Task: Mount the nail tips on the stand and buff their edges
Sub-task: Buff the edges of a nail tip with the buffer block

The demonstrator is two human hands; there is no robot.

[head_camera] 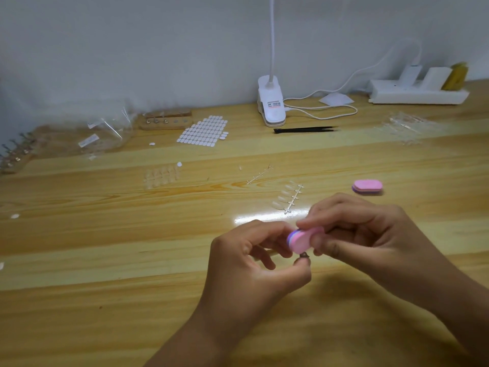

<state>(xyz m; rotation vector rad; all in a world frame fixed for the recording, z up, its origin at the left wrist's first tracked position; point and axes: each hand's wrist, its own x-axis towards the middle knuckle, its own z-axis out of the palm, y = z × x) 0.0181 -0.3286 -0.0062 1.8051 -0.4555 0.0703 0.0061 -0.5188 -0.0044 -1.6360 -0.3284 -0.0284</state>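
Note:
My right hand [365, 231] pinches a small pink and purple buffer block [301, 241] above the wooden table [105, 260]. My left hand [254, 260] pinches a small metal nail stand piece [304, 255] just under the buffer; any nail tip on it is hidden. A strip of clear nail tips on a sprue [288, 198] lies just beyond my hands. An empty sprue [259, 176] lies further back. A wooden stand base with pins [165, 120] sits at the back left.
A second pink buffer [367, 186] lies to the right. White adhesive tabs [203, 131], black tweezers [304, 129], a clip lamp [271, 104], a power strip [418, 94], clear bags [105, 133], loose clear tips [158, 176] and another stand [16, 154] fill the back.

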